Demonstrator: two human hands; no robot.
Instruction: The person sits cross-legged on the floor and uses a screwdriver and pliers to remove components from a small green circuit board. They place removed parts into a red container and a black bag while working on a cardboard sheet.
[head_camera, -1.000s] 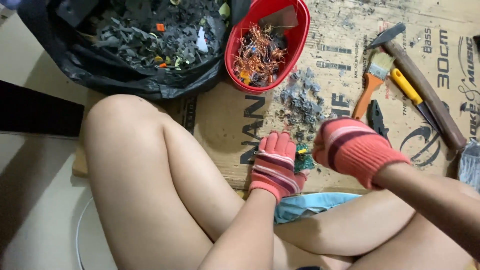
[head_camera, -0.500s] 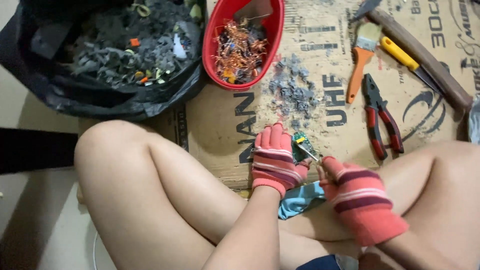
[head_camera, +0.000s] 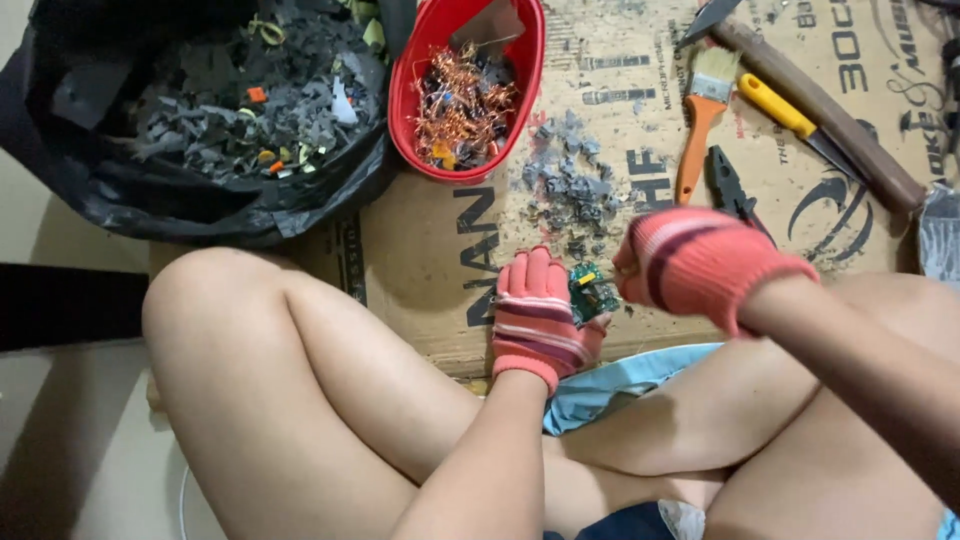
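Small green circuit board (head_camera: 592, 292), tilted, over the cardboard.

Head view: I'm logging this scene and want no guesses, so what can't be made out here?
- Right hand: motion-blurred; what its fingers hold, if anything, is unclear.
- Circuit board: small, partly covered by the left hand; its parts can't be told.
- Pliers: handles hidden behind the right hand.
- Black bag: cut off by the top edge.
- Hammer: head cut off at top.
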